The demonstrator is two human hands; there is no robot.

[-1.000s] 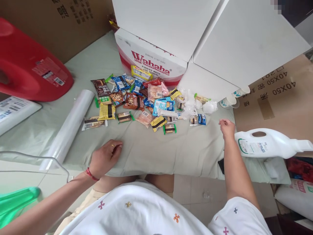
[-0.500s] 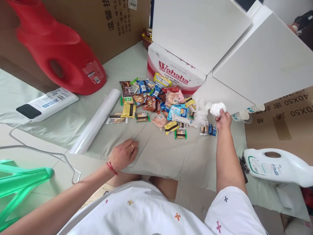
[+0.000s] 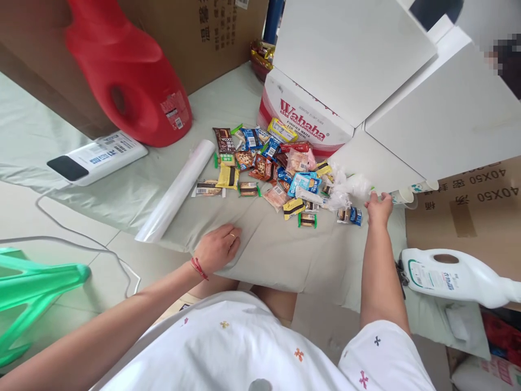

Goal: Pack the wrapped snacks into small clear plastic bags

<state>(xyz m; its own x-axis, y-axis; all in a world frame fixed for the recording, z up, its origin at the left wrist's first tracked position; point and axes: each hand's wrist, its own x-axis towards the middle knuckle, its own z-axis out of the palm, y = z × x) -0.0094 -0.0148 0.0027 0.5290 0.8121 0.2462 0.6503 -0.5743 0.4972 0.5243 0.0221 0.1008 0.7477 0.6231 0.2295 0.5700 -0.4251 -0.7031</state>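
My left hand [image 3: 217,247] lies flat and open on the pale green cloth [image 3: 285,255], wearing a ring and a red wrist string. It touches nothing else. My right hand [image 3: 378,206] hovers at the right end of a pile of small snack packets [image 3: 277,168]. Its fingers are loosely bent and hold nothing. Just left of it lies a wad of crumpled clear plastic bags [image 3: 354,185]. A blue packet [image 3: 350,215] sits beside its thumb. A roll of clear plastic film [image 3: 179,190] lies left of the pile.
A Wahaha box [image 3: 305,117] with white flaps stands behind the pile. Paper cups [image 3: 407,194] lie right of my right hand. A red jug [image 3: 130,81], a white packet [image 3: 97,157], a cable [image 3: 81,239] and a green stool [image 3: 32,293] are left. A white jug [image 3: 451,274] and cardboard [image 3: 468,206] are right.
My right hand reached to the plastic wad, gripped it half a second ago, and now has let it go beside the pile. My left hand stayed on the cloth. The view shifted left.
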